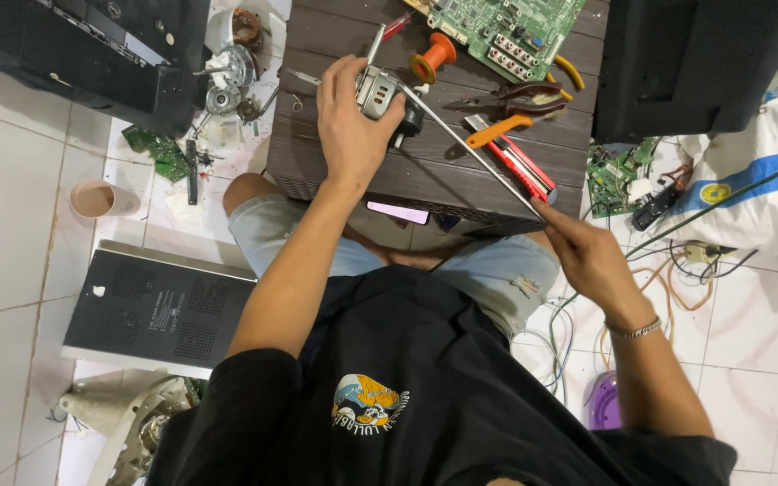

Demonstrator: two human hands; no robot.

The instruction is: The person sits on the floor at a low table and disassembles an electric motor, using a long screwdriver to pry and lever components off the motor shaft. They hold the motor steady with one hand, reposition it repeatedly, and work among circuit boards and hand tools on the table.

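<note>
Left hand [350, 121] clamped around small motor [380, 92] on dark table [362, 171]; long rod [474, 153] runs diagonally from motor down-right to right hand [587, 256], fingertips pinching its end; motor underside hidden by palm

Two hands are at work: the left hand [346, 126] and the right hand [587, 256]. On the desk [335, 171] lie one small motor [380, 92], one long metal rod [474, 153], one orange spool [432, 57], one pair of pliers [520, 97], one red utility knife [522, 166] and one green circuit board [502, 27]. One cup [96, 198] stands on the floor [2, 270].
</note>
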